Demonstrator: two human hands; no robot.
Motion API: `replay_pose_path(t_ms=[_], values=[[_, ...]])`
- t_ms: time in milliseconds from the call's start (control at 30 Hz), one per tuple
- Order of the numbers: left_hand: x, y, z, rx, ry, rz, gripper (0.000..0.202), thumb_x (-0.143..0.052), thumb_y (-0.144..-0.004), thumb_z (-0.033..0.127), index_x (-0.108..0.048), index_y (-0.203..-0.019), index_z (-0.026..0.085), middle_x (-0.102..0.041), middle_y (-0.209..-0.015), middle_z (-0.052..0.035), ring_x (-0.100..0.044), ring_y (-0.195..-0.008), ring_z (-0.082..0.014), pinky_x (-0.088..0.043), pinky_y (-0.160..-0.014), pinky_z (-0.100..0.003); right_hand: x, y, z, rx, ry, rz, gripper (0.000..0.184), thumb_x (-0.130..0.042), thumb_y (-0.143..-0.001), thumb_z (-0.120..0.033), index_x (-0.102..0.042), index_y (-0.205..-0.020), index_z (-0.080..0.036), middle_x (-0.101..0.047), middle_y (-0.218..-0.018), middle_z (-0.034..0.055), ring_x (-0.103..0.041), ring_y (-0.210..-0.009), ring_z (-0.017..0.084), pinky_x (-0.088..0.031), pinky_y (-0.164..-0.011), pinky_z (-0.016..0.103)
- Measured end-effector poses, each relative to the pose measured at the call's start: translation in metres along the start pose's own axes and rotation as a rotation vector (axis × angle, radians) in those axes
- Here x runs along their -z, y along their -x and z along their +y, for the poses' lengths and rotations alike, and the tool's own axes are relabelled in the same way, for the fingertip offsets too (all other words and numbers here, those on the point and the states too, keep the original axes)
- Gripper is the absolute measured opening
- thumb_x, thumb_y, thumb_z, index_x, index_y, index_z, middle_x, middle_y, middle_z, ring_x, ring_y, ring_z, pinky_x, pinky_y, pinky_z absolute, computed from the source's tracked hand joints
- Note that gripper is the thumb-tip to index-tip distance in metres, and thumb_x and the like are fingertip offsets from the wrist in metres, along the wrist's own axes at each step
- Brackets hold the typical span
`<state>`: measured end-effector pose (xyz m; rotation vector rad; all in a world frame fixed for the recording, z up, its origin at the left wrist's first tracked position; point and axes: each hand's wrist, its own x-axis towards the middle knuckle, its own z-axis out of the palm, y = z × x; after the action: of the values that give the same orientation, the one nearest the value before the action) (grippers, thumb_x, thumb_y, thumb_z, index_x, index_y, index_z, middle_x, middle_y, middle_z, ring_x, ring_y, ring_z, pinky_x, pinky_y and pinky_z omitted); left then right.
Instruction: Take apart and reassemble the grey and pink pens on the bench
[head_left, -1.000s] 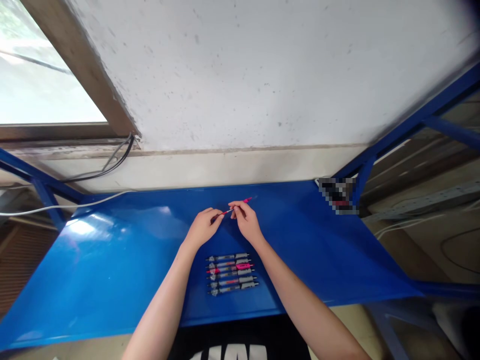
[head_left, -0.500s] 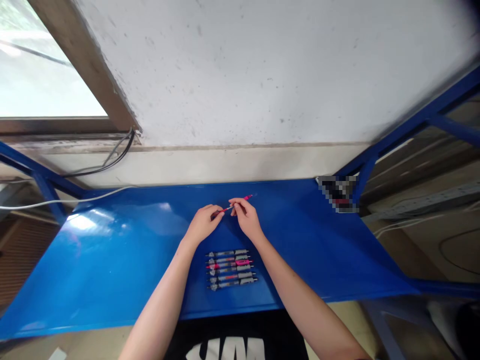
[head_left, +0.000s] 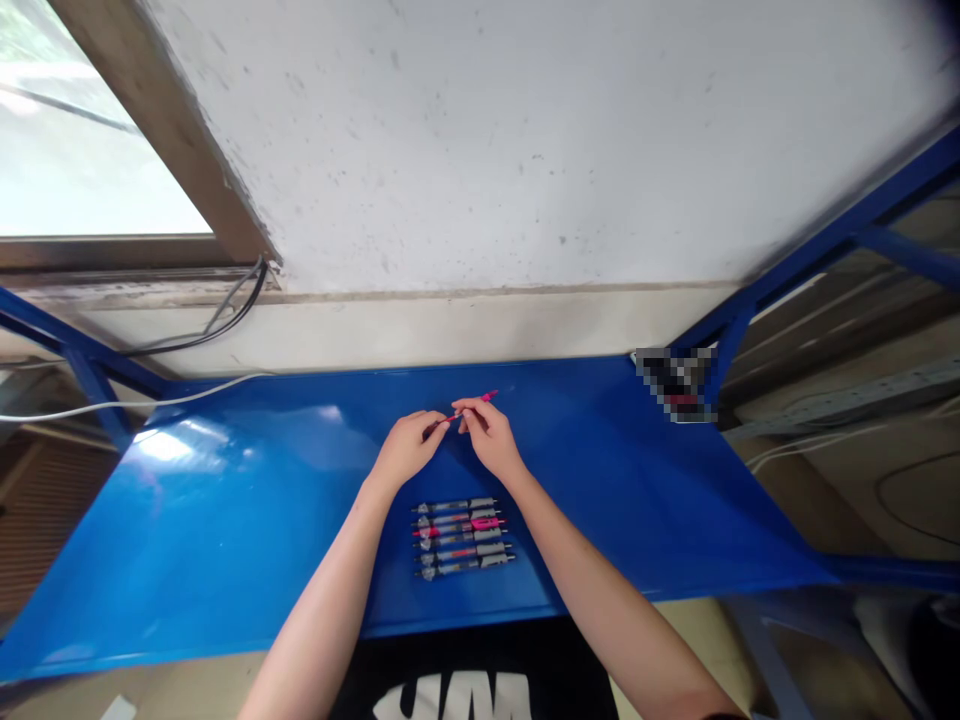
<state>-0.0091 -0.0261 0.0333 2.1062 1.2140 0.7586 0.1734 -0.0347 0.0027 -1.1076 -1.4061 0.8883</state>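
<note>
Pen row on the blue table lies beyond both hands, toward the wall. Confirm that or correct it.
Wrong on position: in the head view, the row of pens lies nearer the person than the left hand and right hand, not beyond them. It does lie on the blue table.

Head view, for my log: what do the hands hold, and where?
A pink-ended pen, pinched by the left hand at its lower end and the right hand mid-shaft.
</note>
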Motion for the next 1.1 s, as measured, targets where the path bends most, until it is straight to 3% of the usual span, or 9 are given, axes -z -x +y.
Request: replay_pose_path(t_ms=[367,700,900,1100], values=[[0.0000,0.0006,0.0025,0.074,-0.003,-0.012,0.022,-0.056,-0.099,0.030,-0.070,-0.087,0.019,-0.069,-0.074,-0.0008,-0.058,-0.066,-0.0148,-0.038,-0.065,-0.026,-0.0047,0.0009,0.0073,-0.167,-0.226,-0.049,0.028,-0.062,-0.094,-0.046,-0.073,-0.104,-0.023,-0.077,-0.094,0.0063,-0.075,-0.074,0.020,-0.061,-0.075,0.036],[-0.0006,0.0001,0.0010,0.131,-0.020,-0.017,0.030,-0.059,-0.097,0.037,-0.063,-0.074,0.018,-0.063,-0.066,0.0009,-0.052,-0.062,-0.0138,-0.033,-0.062,-0.026,-0.0011,0.0014,0.0021,-0.139,-0.201,-0.117,0.033,-0.060,-0.095,-0.050,-0.075,-0.105,-0.023,-0.079,-0.094,0.0059,-0.073,-0.076,0.020,-0.061,-0.076,0.036],[0.0018,0.0005,0.0033,0.108,0.001,0.000,0.022,-0.057,-0.098,0.037,-0.069,-0.090,0.020,-0.065,-0.071,0.0004,-0.055,-0.065,-0.0148,-0.038,-0.065,-0.026,-0.0007,-0.0031,0.0057,-0.143,-0.242,0.010,0.035,-0.058,-0.095,-0.052,-0.072,-0.104,-0.021,-0.077,-0.091,0.0065,-0.070,-0.069,0.017,-0.057,-0.068,0.033],[0.0051,-0.0008,0.0028,0.081,0.020,0.073,0.021,-0.055,-0.098,0.033,-0.069,-0.090,0.019,-0.066,-0.073,-0.0003,-0.058,-0.066,-0.0148,-0.040,-0.066,-0.026,0.0043,-0.0054,0.0037,-0.201,-0.278,0.083,0.036,-0.062,-0.093,-0.054,-0.069,-0.105,-0.021,-0.078,-0.092,0.0067,-0.071,-0.066,0.017,-0.055,-0.066,0.032]])
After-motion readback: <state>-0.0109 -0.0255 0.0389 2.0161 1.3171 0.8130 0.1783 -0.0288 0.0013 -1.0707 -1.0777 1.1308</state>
